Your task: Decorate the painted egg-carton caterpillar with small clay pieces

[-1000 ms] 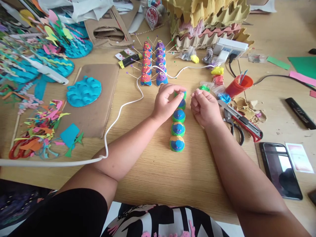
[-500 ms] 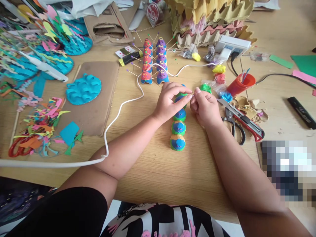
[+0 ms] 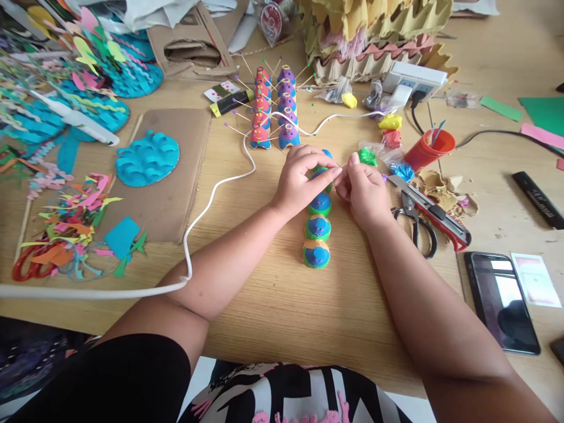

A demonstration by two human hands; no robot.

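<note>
Writing on the marker: the black marker-like stick [image 3: 538, 200] carries pale characters too small to read.
Bag label: the clear bag [image 3: 272, 23] at the far edge shows a round red label, its lettering illegible.
Blue-and-green row: one strip of egg-tray cups [image 3: 317, 228] on the table [image 3: 264, 329], before the person; about five domes show, the farther ones partly covered by the left hand [image 3: 302, 179].
Left grip: thumb and fingertips nearly meet, above the strip's far end; whether they pinch something small, I cannot tell.
Right grip: the right hand [image 3: 365, 191] is curled, thumb against the bent forefinger, its tips at the left hand's tips; its contents are hidden.
Finished-looking rows: two, one red strip [image 3: 261, 138] and one purple strip [image 3: 288, 136], roughly five domes each, pin-like sticks poking outward.
Clay lumps: two yellow, one red, one green [image 3: 367, 156], one blue, near the right hand.
Cutting tools: one red box cutter [image 3: 440, 214] beside one pair of black-handled scissors [image 3: 426, 238]; one red-handled pair [image 3: 32, 264] under paper scraps [image 3: 81, 220].
Cup: one, orange [image 3: 428, 150], tilted, blue sticks inside.
Phone: one, black [image 3: 502, 299], beside one pale card [image 3: 536, 279].
In the way: a white cord [image 3: 214, 194] passes in front of the red and purple strips and across the left arm.
Left side: one blue disc [image 3: 147, 160] on cardboard [image 3: 170, 217].
Far side: stacked egg trays [image 3: 383, 35] behind a white power strip [image 3: 416, 79].
</note>
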